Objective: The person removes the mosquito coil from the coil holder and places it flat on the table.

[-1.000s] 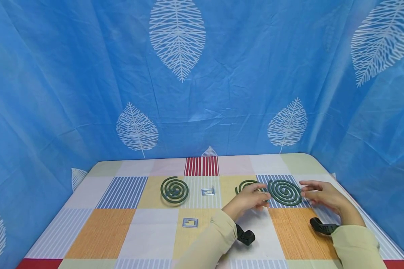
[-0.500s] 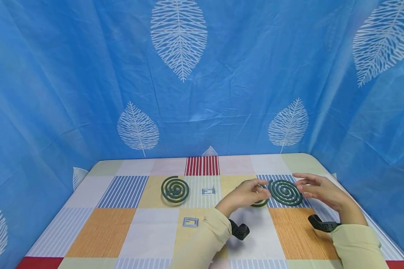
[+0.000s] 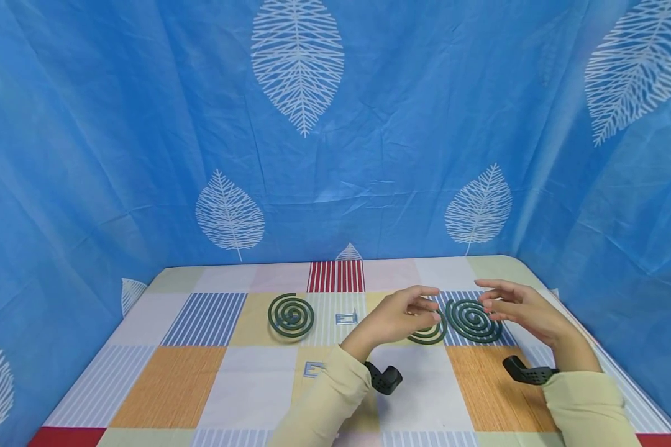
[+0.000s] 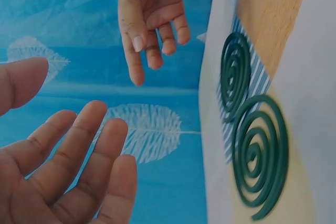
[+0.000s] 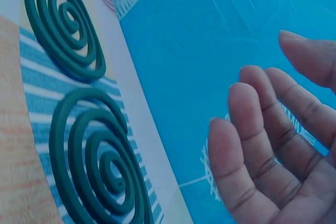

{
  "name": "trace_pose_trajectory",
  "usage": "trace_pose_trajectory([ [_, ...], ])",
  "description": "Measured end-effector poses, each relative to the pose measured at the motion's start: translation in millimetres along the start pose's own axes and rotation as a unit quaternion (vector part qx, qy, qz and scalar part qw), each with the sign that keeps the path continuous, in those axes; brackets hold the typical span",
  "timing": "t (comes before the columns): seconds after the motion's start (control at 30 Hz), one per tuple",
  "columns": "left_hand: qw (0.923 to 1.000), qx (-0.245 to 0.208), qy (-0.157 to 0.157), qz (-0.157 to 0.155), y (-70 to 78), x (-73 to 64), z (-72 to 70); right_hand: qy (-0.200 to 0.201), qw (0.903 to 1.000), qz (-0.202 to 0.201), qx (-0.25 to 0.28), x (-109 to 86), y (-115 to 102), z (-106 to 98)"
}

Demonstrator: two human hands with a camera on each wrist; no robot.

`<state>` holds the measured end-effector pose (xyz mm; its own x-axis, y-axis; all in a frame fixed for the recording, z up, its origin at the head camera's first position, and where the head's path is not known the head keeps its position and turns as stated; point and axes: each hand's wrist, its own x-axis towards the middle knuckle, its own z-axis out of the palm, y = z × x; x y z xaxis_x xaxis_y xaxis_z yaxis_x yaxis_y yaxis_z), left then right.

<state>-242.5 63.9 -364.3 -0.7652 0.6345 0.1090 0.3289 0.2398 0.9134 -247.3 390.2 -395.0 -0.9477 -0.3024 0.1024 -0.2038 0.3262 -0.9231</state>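
Two green mosquito coils lie side by side at the right of the table. The right-hand mosquito coil (image 3: 473, 320) shows nearly whole in the head view; the middle mosquito coil (image 3: 433, 335) is partly covered by my left hand (image 3: 396, 315). That hand is raised over the cloth with loosely bent fingers and holds nothing. Facing it, my right hand (image 3: 525, 309) hovers above the right-hand coil's outer edge, also holding nothing. Both wrist views show bare palms, with the coils (image 4: 260, 153) (image 5: 97, 156) apart from the fingers. A third mosquito coil (image 3: 291, 316) lies further left.
Two small metal coil stands lie on the patchwork tablecloth (image 3: 251, 379): one stand (image 3: 346, 318) between the coils, another stand (image 3: 313, 370) nearer the front, partly behind the left sleeve (image 3: 327, 391). A blue leaf-patterned curtain (image 3: 369, 155) encloses the back and sides.
My left hand has lifted and drawn left, away from the middle coil. My right hand has risen and shifted slightly left over the right-hand coil. The coils have stayed put.
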Motion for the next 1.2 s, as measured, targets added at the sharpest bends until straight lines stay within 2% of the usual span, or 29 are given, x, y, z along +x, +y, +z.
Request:
trace_pose_trajectory([
  [0.2, 0.9989, 0.038, 0.003, 0.027, 5.2, -13.8, -14.6, 0.026, 0.9988, -0.04, -0.002, 2.4, -8.4, 10.3],
  [0.37, 0.9953, 0.07, 0.011, 0.066, 8.4, -25.2, -26.3, 0.05, 0.9965, -0.067, -0.001, 4.3, -15.7, 19.7],
  [0.47, 0.9923, 0.084, 0.019, 0.089, 9.3, -31.2, -31.9, 0.05, 0.9939, -0.096, 0.02, 6.7, -18.9, 25.3],
  [0.67, 0.9862, 0.117, 0.022, 0.115, 11.9, -43.7, -41.2, 0.038, 0.9854, -0.149, 0.074, 12.0, -23.5, 37.7],
  [0.8, 0.9821, 0.123, 0.026, 0.14, 10.8, -50.4, -47.2, 0.041, 0.9839, -0.165, 0.055, 14.5, -27.2, 45.6],
  [0.93, 0.9804, 0.117, 0.042, 0.153, 7.0, -58.6, -54.8, 0.045, 0.985, -0.166, 0.008, 17.3, -31.0, 53.5],
  [1.2, 0.9818, 0.105, 0.076, 0.14, -11.1, -72.7, -71.5, 0.032, 0.9856, -0.157, -0.053, 22.2, -36.9, 69.3],
])
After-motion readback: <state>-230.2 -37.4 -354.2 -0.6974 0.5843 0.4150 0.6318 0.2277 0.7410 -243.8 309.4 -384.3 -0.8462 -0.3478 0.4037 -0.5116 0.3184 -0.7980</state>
